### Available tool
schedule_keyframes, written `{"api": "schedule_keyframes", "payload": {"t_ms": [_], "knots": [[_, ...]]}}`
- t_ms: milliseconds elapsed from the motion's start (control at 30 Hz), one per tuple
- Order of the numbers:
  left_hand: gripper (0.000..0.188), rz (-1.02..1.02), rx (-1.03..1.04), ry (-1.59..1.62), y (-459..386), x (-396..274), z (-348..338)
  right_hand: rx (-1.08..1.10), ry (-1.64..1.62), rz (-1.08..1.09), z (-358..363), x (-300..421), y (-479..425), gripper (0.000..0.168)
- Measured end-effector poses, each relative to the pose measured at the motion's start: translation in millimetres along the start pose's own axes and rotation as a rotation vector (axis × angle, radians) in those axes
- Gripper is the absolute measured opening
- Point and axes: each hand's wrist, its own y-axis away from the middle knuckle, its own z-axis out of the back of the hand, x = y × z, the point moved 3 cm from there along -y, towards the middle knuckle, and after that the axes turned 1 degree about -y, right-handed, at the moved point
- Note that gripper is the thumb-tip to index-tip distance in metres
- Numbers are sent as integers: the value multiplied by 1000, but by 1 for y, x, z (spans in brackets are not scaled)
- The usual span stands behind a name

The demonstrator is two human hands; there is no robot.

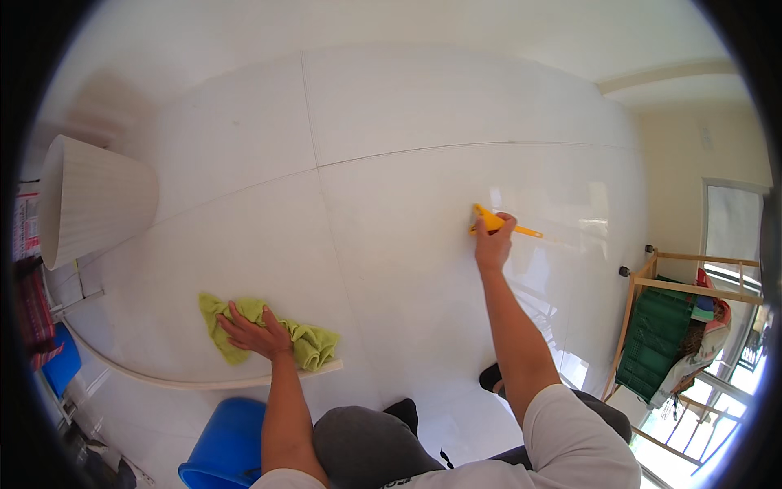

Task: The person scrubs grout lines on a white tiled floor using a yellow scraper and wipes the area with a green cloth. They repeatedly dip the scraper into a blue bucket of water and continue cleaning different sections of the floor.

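Note:
My right hand grips a yellow hand scraper, its wide head pointing left and its thin handle sticking out to the right. The scraper's head is at a glossy white surface with straight seams. To the left and lower down, my left hand lies spread on a crumpled yellow-green cloth. The fingers rest over the cloth rather than around it. Part of the cloth is hidden under that hand.
A blue bucket stands beside my left forearm. A pale curved strip runs below the cloth. At far left is a pleated lampshade. On the right, a wooden rack holds a green plastic basket.

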Motion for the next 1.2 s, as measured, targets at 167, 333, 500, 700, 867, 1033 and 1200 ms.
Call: {"api": "schedule_keyframes", "payload": {"t_ms": [167, 333, 500, 700, 867, 1033, 1200], "knots": [[67, -17, -21, 3, -1, -3, 1, 535, -33, 178, -69, 48, 172, 40], [67, 16, -1, 16, -1, -2, -1, 218, -15, 97, -22, 2, 108, 41], [70, 22, -3, 17, -1, 1, -3, -97, -6, -71, 34, -54, 36, 39], [71, 20, -7, 23, -2, -1, -1, 517, 51, 179, -50, 23, 177, 42], [71, 20, -2, 33, 0, 1, 0, 520, 28, 444, -67, 67, 126, 37], [72, 38, 13, 43, -3, -3, 1, 605, 112, 830, -101, 162, 50, 33], [71, 44, 14, 57, -3, -4, 2, 763, 83, 848, -123, 197, 32, 33]]}}
